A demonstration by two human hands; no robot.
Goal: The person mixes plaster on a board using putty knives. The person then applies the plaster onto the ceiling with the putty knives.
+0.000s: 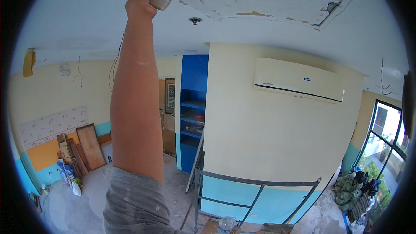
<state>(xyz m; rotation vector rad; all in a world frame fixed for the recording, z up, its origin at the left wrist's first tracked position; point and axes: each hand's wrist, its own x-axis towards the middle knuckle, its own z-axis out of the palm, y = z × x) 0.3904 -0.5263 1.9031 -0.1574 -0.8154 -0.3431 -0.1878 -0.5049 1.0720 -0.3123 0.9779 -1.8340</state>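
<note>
My left hand (140,2) is raised high on a bare forearm, close under the white ceiling (260,21). Its fingers are closed round a smeared flat tool with a tan, block-like edge (159,1). Dark grey and white stuff coats the part above that edge; whether it is a scraper or a putty holder I cannot make out. Right beside the tool, a ceiling patch (268,2) shows peeling paint, brown bare spots and an open slot. My right hand is outside the picture.
Below stands a dark metal scaffold frame (260,183) with a clear plastic bottle (226,224) near it. A wall air conditioner (299,80) hangs ahead. Wooden boards (91,146) lean at the left; blue shelves (193,112) stand behind. Green sacks (348,190) lie by the window.
</note>
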